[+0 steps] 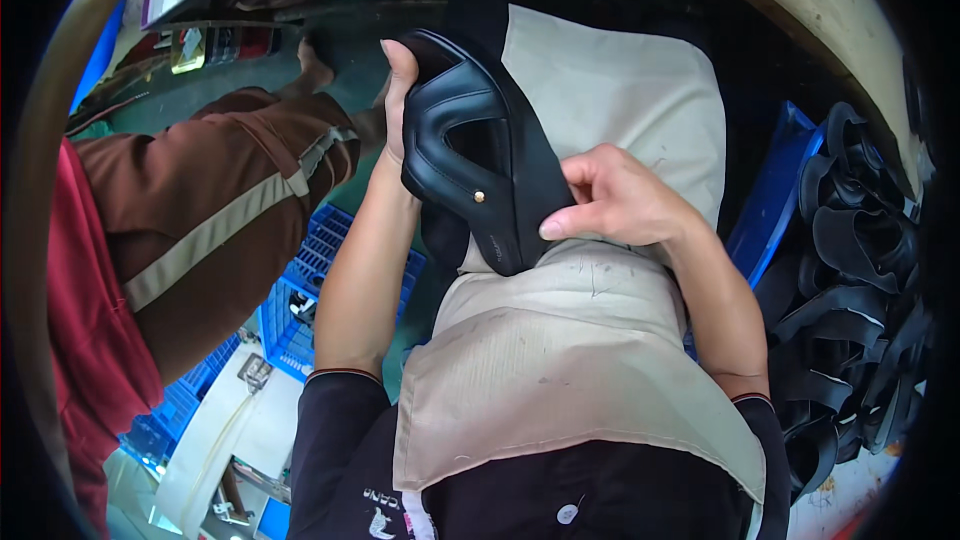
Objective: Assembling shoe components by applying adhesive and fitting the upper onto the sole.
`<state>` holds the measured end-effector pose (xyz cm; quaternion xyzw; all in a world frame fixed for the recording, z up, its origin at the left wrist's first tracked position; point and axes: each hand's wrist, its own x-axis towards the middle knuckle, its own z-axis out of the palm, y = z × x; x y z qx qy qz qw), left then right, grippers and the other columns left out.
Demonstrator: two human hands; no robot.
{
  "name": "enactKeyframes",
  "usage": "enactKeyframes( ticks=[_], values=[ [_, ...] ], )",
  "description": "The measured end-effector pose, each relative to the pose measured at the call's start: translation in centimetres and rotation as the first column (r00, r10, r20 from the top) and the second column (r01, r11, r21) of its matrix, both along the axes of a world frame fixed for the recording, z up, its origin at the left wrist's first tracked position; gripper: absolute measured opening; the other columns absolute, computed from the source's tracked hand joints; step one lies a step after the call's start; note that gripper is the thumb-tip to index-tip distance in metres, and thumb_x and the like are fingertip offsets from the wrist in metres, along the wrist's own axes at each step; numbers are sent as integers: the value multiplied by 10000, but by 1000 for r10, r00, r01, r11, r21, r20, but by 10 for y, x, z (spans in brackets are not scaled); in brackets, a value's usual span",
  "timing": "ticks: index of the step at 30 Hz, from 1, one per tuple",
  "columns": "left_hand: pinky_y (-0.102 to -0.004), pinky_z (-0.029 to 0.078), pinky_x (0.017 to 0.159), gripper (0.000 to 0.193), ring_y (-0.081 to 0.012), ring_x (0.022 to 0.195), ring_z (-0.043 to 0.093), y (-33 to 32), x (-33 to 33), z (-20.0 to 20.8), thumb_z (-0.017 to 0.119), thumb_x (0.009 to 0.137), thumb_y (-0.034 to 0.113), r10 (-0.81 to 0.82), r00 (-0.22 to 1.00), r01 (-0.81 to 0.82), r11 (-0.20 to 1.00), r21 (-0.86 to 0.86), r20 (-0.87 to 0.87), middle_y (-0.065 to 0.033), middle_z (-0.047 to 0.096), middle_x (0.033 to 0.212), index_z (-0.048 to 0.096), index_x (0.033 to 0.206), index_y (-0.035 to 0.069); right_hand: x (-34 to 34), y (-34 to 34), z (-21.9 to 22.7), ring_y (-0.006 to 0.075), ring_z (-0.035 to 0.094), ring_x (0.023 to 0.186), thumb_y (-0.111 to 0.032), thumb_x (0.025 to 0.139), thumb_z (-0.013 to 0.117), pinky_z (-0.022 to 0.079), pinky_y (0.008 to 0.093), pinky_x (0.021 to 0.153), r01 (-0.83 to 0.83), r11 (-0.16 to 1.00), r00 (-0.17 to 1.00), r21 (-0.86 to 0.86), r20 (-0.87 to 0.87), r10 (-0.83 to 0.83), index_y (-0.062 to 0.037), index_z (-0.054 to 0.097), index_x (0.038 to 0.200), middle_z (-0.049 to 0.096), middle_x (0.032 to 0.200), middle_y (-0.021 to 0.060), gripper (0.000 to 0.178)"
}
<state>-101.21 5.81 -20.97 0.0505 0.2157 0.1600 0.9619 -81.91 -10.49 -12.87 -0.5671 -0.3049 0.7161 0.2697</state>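
A black sandal (pixel 455 110) with a wide cut-out strap and a small round gold stud is held over my lap. My left hand (pixel 398 100) is closed round its far left side, thumb up along the edge; the other fingers are hidden behind it. At the sandal's near right, my right hand (pixel 625 202) pinches the edge of the smooth black part between thumb and bent fingers. The beige apron (pixel 570 380) covers my lap beneath both hands.
Several black strap pieces (pixel 850 310) are piled at the right beside a blue panel (pixel 775 190). Close on my left stands a person in brown trousers (pixel 215 180). Blue plastic crates (pixel 290 325) and a white board (pixel 225 430) lie lower left. A curved pale edge (pixel 800 10) crosses the upper right.
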Motion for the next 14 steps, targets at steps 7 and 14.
enactKeyframes(
  ticks=[7, 14],
  values=[
    [-300, 567, 796, 811, -137, 791, 696, -35, -20, -13, 465, 919, 795, 188, 978, -184, 982, 45, -91, -49, 735, 994, 645, 1147, 38, 11, -26, -31, 94, 369, 523, -53, 693, 885, 353, 222, 536, -7, 998, 997, 64, -75, 12, -71, 571, 600, 473, 561, -37, 329],
    [-261, 472, 1014, 918, -113, 977, 667, -42, -61, -66, 511, 916, 769, 298, 951, -297, 955, -21, 78, -91, 671, 1284, 416, 1539, 102, 9, 5, -43, 144, 392, 533, -136, 707, 906, 403, 270, 563, -231, 959, 971, 163, -24, 238, -54, 599, 598, 497, 557, -16, 336]
  ],
)
